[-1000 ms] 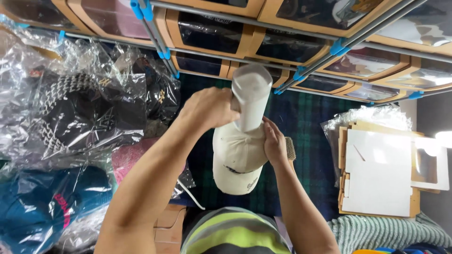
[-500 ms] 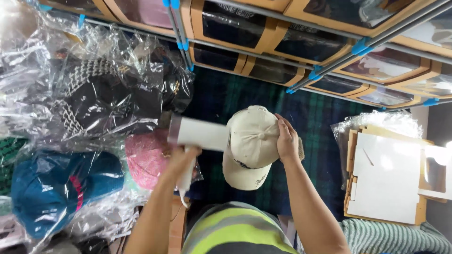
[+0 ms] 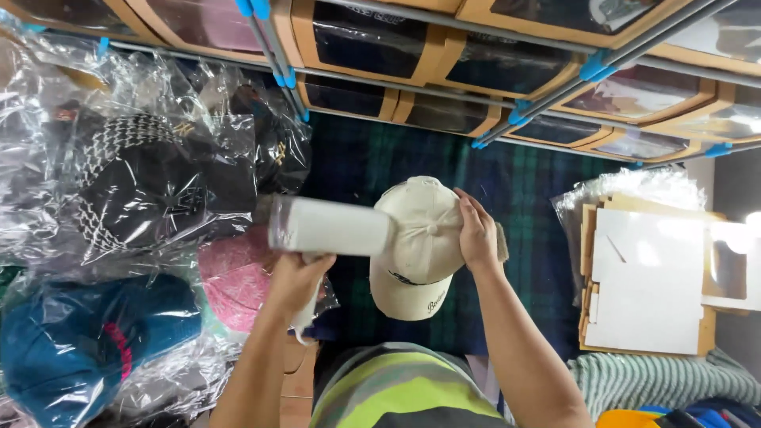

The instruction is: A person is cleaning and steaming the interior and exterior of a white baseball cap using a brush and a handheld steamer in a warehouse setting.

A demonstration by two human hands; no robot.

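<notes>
A beige baseball cap [image 3: 416, 254] sits upright in the middle of the view, over a dark green plaid cloth [image 3: 523, 198]. My right hand [image 3: 478, 234] grips the cap's right side. My left hand [image 3: 297, 279] holds the handle of a white handheld steamer [image 3: 329, 226], whose body lies level with its head against the cap's left side.
Caps in clear plastic bags [image 3: 135, 182] pile up on the left, with a teal one [image 3: 79, 341] and a pink one [image 3: 234, 277]. Cardboard window boxes [image 3: 365, 40] fill metal racks above. Flat white and brown box blanks [image 3: 646, 277] lie at right.
A second ago the steamer stood upright above the cap's crown; my left hand swung it down to the cap's left side. The cap has turned slightly under my right hand.
</notes>
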